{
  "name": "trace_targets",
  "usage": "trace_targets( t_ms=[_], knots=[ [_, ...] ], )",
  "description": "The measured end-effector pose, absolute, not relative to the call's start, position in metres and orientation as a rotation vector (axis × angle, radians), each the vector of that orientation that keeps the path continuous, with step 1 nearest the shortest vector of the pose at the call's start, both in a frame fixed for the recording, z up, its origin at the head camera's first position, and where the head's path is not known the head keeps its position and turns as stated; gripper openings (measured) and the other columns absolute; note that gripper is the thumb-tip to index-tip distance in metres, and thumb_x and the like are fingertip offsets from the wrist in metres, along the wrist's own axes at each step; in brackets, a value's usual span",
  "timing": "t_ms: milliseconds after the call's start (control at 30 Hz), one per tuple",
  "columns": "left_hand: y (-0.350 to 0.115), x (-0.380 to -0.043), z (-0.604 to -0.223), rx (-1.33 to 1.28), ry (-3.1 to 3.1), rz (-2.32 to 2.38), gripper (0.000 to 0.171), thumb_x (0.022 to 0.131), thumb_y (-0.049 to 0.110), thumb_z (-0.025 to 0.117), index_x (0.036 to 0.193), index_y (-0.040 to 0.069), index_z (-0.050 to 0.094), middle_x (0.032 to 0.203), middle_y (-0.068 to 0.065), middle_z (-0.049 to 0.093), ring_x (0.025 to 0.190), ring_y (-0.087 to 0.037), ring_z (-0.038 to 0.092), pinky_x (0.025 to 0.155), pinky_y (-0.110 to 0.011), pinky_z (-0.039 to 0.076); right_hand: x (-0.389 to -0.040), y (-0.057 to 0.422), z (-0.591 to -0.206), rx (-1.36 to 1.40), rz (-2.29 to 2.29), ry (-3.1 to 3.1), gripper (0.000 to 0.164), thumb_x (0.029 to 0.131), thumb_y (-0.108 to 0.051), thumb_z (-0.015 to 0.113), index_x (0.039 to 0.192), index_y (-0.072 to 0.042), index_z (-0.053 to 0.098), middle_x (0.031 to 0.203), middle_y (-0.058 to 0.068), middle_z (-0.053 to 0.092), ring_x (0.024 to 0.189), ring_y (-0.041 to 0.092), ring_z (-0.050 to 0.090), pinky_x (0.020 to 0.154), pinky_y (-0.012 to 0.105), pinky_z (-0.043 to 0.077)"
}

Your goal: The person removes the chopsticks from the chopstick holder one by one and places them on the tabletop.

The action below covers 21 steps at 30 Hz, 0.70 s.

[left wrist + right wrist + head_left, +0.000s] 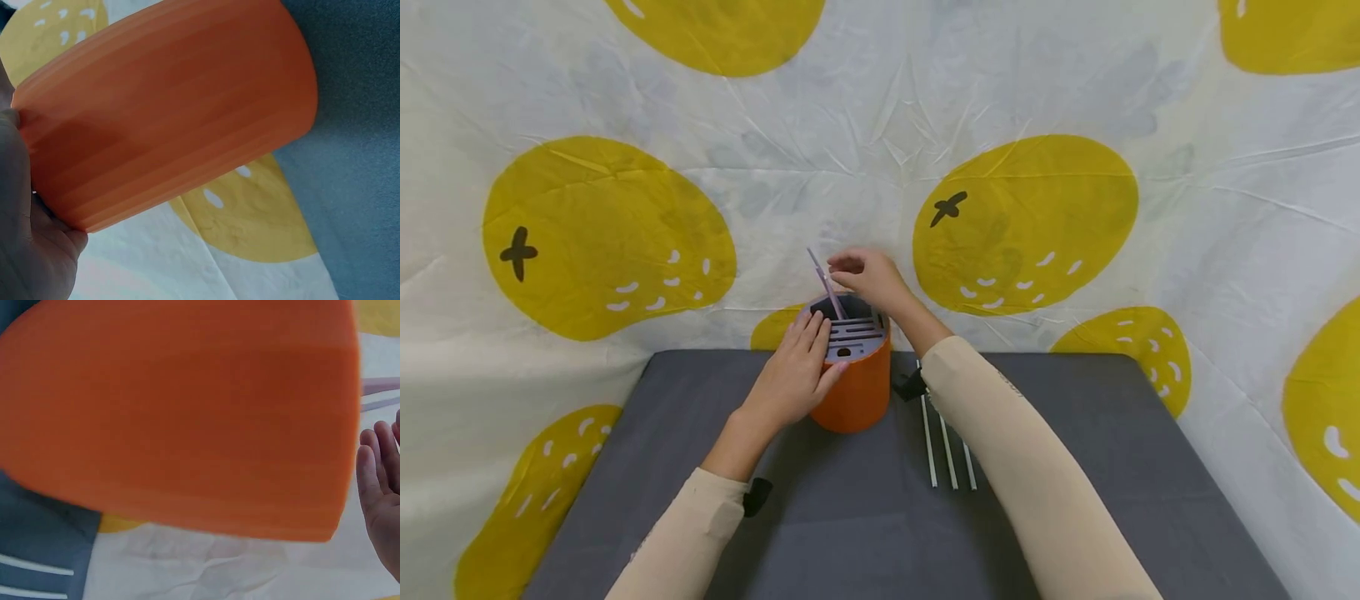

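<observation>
An orange round holder (852, 400) stands upright near the table's far edge, with a grey slotted insert (865, 340) in its top. Two thin purple sticks (829, 287) lean out of the larger opening at its back. My left hand (797, 371) rests on the holder's left rim, fingers straight over the top and thumb along the outer wall. Above the rim on the other side, my right hand (874, 279) has loosely bent fingers close beside the sticks. In the right wrist view, a gap shows between that hand (380, 487) and the sticks (378, 386).
Several slim white sticks (950, 454) lie side by side on the dark grey tabletop (865, 542), partly under my right sleeve. Black straps (757, 497) show at both wrists. A white cloth (835, 125) with yellow fruit prints hangs behind the table.
</observation>
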<state>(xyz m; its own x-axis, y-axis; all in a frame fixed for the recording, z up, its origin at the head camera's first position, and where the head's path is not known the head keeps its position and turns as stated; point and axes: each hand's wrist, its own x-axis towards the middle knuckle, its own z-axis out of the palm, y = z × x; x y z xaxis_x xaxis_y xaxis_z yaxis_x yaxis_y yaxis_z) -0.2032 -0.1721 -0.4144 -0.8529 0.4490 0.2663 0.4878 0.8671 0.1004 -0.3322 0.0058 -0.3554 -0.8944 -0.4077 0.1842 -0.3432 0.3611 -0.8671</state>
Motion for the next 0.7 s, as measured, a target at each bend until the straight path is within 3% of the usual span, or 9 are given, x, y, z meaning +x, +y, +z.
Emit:
trace_targets(
  t_ms=[467, 700],
  knots=[
    [-0.173, -0.204, -0.416, -0.728, -2.793, -0.229, 0.074, 0.109, 0.047, 0.045, 0.158, -0.008, 0.031, 0.167, -0.026, 0.027, 0.158, -0.040, 0.021, 0.130, -0.053, 0.018, -0.336, -0.014, -0.372, -0.732, -1.310, 2.811, 0.018, 0.101, -0.017, 0.070, 0.115, -0.007, 0.075, 0.113, 0.009, 0.076, 0.108, 0.023, 0.069, 0.098, 0.036, 0.055],
    [-0.174, -0.203, -0.416, -0.718, -2.799, -0.234, 0.074, 0.110, 0.047, 0.045, 0.159, -0.007, 0.030, 0.167, -0.025, 0.027, 0.158, -0.040, 0.020, 0.129, -0.054, 0.018, -0.331, -0.012, -0.371, -0.684, -1.392, 2.815, 0.020, 0.101, -0.020, 0.069, 0.116, -0.009, 0.076, 0.116, 0.008, 0.075, 0.111, 0.023, 0.069, 0.100, 0.037, 0.056]
  ],
)
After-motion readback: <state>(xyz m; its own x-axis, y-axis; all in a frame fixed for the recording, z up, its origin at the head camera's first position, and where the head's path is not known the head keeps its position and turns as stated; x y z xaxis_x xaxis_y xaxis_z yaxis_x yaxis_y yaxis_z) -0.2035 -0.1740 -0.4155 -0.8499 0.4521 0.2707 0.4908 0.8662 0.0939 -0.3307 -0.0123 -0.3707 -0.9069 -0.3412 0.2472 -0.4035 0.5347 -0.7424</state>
